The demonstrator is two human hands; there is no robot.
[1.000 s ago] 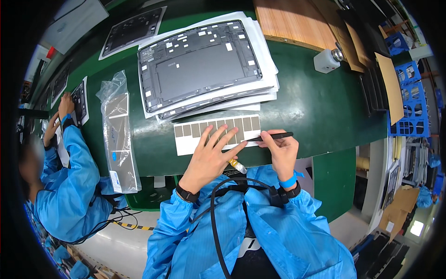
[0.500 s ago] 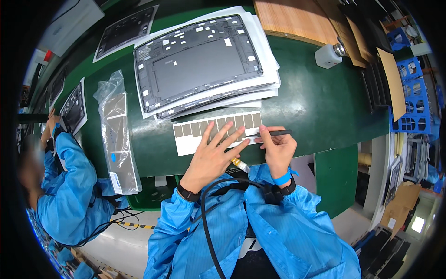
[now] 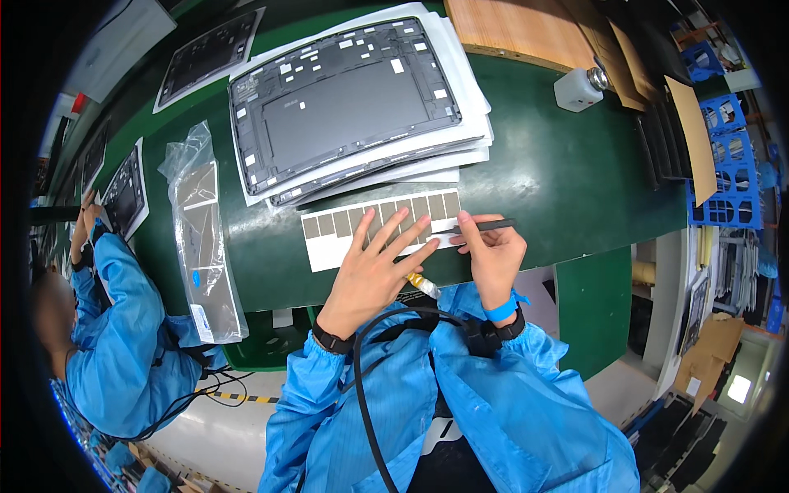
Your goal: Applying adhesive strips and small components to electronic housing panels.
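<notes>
A white sheet [image 3: 325, 256] with a row of grey-brown rectangular stickers [image 3: 341, 223] lies near the table's front edge. Across it rests my left hand [image 3: 374, 259], open, fingers spread and pressing on the stickers. My right hand [image 3: 495, 259] is closed in a pinch round black tweezers [image 3: 493, 224], whose tips reach the sheet's right part, close to my left fingertips. Beside my left thumb, at the table edge, is a yellow and whitish slim object [image 3: 422, 284]; its kind is unclear.
Just beyond the sheet stands a stack of dark device panels [image 3: 345, 103] with white paper between them. A clear plastic bag [image 3: 205, 238] of sticker sheets lies left, a white pump bottle [image 3: 580, 89] far right. Another person [image 3: 123, 320] works at the left.
The view has shifted slightly, so the table things sit a little higher and further left. Both hands keep nearly the same pose over the sheet, the tweezers still in my right.
</notes>
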